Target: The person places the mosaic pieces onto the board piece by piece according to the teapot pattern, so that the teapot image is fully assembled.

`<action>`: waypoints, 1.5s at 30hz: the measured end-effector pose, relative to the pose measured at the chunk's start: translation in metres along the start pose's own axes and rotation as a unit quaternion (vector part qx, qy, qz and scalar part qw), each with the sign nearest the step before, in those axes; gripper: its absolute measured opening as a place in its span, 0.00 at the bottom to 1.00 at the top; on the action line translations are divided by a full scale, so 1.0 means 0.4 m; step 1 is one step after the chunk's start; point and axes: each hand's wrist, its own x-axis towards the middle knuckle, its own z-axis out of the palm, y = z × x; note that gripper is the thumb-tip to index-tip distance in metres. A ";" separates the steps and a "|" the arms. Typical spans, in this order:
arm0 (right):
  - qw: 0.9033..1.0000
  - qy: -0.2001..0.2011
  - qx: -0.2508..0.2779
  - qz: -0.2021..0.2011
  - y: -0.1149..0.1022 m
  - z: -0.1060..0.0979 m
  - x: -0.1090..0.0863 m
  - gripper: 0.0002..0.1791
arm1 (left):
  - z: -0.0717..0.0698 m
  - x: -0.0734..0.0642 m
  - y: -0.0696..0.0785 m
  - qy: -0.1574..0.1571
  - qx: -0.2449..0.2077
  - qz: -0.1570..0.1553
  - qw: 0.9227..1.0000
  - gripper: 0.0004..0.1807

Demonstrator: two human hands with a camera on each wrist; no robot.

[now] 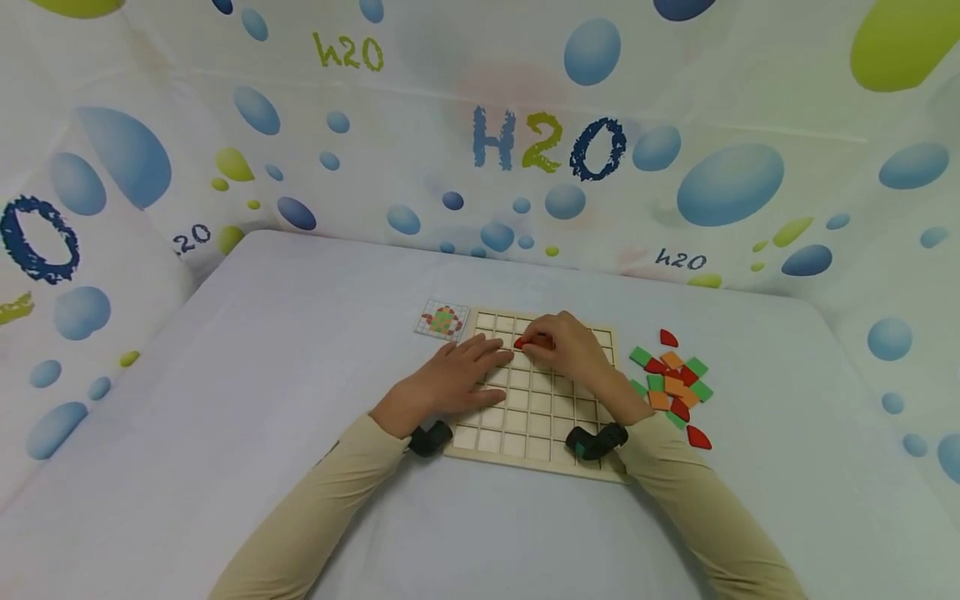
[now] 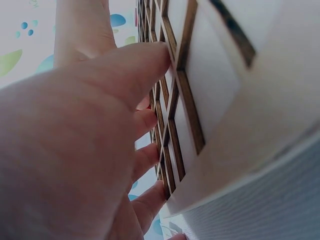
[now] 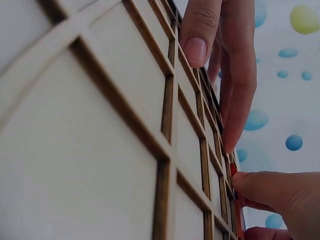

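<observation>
A light wooden grid board (image 1: 515, 421) with square cells lies on the table. My left hand (image 1: 453, 379) rests on its left part, fingers spread and fairly straight; in the left wrist view its thumb (image 2: 145, 65) touches the grid bars. Over the board's upper middle, my right hand (image 1: 573, 350) has curled fingers and pinches a small red rounded piece (image 1: 519, 342) at a cell. More red shows beneath that hand, mostly covered. In the right wrist view the right hand (image 3: 285, 195) has a fingertip against a red piece (image 3: 233, 169), seen edge-on.
Right of the board lies a loose pile of flat pieces: green squares (image 1: 697, 367), orange squares (image 1: 658, 400) and red rounded wedges (image 1: 698, 437). A pattern card (image 1: 422, 319) with a coloured grid figure lies by the board's upper left corner. A patterned curtain (image 1: 450, 50) hangs behind.
</observation>
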 end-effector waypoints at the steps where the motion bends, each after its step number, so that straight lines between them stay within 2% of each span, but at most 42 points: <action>1: 1.000 -0.002 0.000 0.003 -0.001 -0.001 0.000 0.07 | 0.000 0.001 0.000 -0.001 0.000 -0.001 1.000 0.33; 17: 0.999 -0.037 0.004 0.011 -0.010 -0.017 -0.005 0.09 | -0.002 -0.004 0.002 -0.005 -0.017 0.000 1.000 0.33; 22: 0.999 -0.039 -0.017 -0.001 -0.009 -0.014 -0.008 0.09 | 0.000 -0.003 0.001 -0.010 -0.024 -0.002 1.000 0.33; 29: 1.000 -0.015 0.008 -0.013 -0.008 -0.016 -0.019 0.07 | -0.004 -0.003 0.000 -0.009 -0.026 0.003 1.000 0.33; 36: 0.998 0.039 0.024 -0.046 0.006 -0.021 -0.045 0.03 | -0.009 -0.002 -0.005 -0.007 -0.015 0.008 1.000 0.33; 41: 0.997 0.048 0.051 -0.013 0.022 -0.037 -0.072 0.04 | -0.021 -0.005 -0.013 -0.019 -0.022 0.002 1.000 0.33; 45: 0.997 0.053 0.050 0.020 0.040 -0.051 -0.101 0.05 | -0.029 -0.005 -0.025 -0.021 -0.029 0.012 0.999 0.33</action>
